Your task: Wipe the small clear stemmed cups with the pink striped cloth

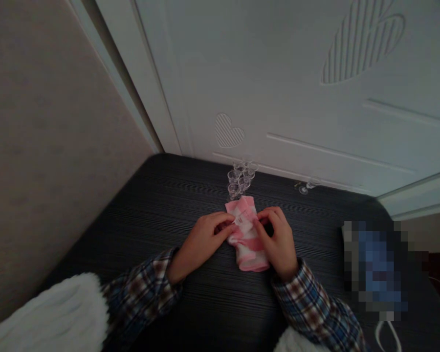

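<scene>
A pink-and-white cloth (246,244) lies folded on the dark table, with a small pale label or print on its upper part. Whether it is a towel or a garment I cannot tell. My left hand (207,239) pinches its left edge between thumb and fingers. On the opposite side, my right hand (278,239) grips the right edge with thumb and curled fingers. Just beyond the cloth's far end stands a cluster of several small clear stemmed glasses (243,178), the nearest ones close to the fabric.
Another clear stemmed glass (308,187) is at the table's back edge, apparently on its side. A blurred blue object (376,266) with a white strap (387,337) lies at the right. The dark table (139,220) meets a white panel (278,88) behind and a wall (58,122) on the left.
</scene>
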Available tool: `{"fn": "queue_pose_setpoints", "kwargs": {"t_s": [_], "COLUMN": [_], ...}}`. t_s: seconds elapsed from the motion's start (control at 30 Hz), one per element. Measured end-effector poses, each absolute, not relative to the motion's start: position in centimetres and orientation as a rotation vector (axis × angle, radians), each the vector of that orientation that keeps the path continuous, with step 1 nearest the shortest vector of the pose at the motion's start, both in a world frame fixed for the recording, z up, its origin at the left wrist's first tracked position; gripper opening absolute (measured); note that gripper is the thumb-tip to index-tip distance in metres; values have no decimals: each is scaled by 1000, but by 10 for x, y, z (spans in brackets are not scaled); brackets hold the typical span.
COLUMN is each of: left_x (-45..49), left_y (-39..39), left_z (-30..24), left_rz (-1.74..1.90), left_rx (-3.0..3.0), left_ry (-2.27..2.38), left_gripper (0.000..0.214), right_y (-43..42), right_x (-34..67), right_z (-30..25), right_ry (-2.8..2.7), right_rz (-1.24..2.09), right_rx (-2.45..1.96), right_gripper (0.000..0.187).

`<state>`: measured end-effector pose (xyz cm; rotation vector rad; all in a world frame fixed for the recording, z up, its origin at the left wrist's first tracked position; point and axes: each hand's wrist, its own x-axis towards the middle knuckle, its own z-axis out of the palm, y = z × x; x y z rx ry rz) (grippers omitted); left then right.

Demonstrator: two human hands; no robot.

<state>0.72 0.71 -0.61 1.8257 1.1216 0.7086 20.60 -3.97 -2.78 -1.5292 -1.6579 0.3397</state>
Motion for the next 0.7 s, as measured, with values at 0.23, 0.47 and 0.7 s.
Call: {"fn": "queue_pose_setpoints", "kwargs": {"t_s": [0.23, 0.47, 0.7], "left_x": [7, 8, 9], "left_y": [9, 6, -1], "left_z": [-2, 0, 4], "left_rz": [700, 678, 679], "left_rx": [1742, 1818, 1968], "left_ry": [1071, 1057, 1086], "left_gripper": [19, 17, 12], "right_y": [-47, -48, -49], "right_x": [198, 194, 194], "right_z": [-7, -5, -10], "right_ry": [-1628, -1649, -1730], "right_rz": [321, 322, 304], "right_rx": [-1353, -1331, -1334], "right_gripper": [10, 9, 10]}}
